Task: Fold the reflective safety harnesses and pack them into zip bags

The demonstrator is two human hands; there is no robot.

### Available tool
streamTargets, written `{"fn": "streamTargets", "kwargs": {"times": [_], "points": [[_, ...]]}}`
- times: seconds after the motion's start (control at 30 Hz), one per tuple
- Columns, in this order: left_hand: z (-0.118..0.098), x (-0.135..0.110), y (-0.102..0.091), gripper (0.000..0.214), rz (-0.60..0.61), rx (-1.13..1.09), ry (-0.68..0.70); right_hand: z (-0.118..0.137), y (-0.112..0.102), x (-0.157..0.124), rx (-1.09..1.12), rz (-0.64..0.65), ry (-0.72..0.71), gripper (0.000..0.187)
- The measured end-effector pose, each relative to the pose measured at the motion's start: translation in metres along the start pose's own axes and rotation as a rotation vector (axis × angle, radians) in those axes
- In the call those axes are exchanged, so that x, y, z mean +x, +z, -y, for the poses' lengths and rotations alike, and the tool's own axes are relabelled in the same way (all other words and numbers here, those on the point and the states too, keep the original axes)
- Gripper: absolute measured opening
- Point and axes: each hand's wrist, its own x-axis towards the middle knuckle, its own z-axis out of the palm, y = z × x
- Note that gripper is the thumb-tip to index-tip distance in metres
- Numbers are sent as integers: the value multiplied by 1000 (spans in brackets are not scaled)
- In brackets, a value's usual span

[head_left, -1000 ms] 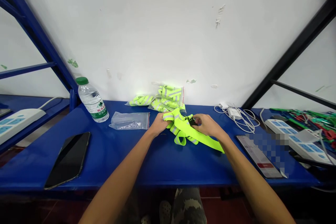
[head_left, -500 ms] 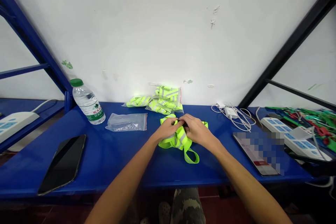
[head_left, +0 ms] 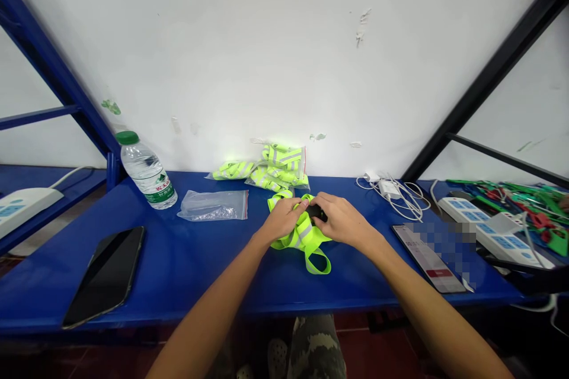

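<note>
A neon-yellow reflective strap with grey stripes lies bunched on the blue table, one loop hanging toward the front edge. My left hand is closed on the strap, thumb pointing to the right. My right hand pinches a small black piece, perhaps a buckle, at the strap; its exact kind is partly hidden by the fingers. Behind the hands, several similar straps in clear bags rest against the wall. An empty zip bag lies flat left of my left hand.
A water bottle and a dark phone are on the left. To the right lie a white charger with cable, another phone and a power strip. Metal frame posts flank the table.
My hands have moved slightly apart, and the black piece between them now shows. The strap's right part has been drawn in, and its front loop has shifted a little left.
</note>
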Motion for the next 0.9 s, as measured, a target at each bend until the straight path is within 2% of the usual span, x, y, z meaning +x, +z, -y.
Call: {"fn": "streamTargets", "kwargs": {"times": [0.07,0.17,0.27,0.33,0.4,0.43,0.47,0.53,0.57,0.63,0.67,0.73,0.83,0.9], "points": [[0,0,-2,47,23,2,-12,-2,0,0,57,9,-10,24],[2,-2,-13,48,22,-63,-44,-26,1,-2,332,42,41,27],[9,-5,-29,47,-135,-136,-70,-64,-2,-11,506,52,227,34],[14,-7,-32,45,-279,-135,-83,-76,-5,-18,485,-146,348,33],[18,-6,-24,42,-407,-77,-99,-67,-4,-22,390,-320,343,32],[19,-4,-18,39,-452,-56,-103,-54,-1,-24,338,-332,260,33],[19,-3,-10,35,-481,-56,-104,-37,5,-24,271,-264,137,44],[17,1,4,24,-510,-125,-85,-4,23,-23,148,-157,6,73],[16,2,8,21,-531,-147,-70,9,34,-21,106,-112,-18,75],[13,2,9,19,-591,-90,-40,16,54,-18,49,-44,12,49],[13,1,7,18,-615,-15,-28,10,61,-17,31,-15,53,33],[15,-3,2,19,-600,144,-20,-16,64,-16,-2,-7,210,8],[22,-9,5,34,-409,236,-55,-72,40,-15,-21,-14,320,22],[26,-12,16,47,-243,245,-65,-102,13,-7,37,57,412,37]]}}
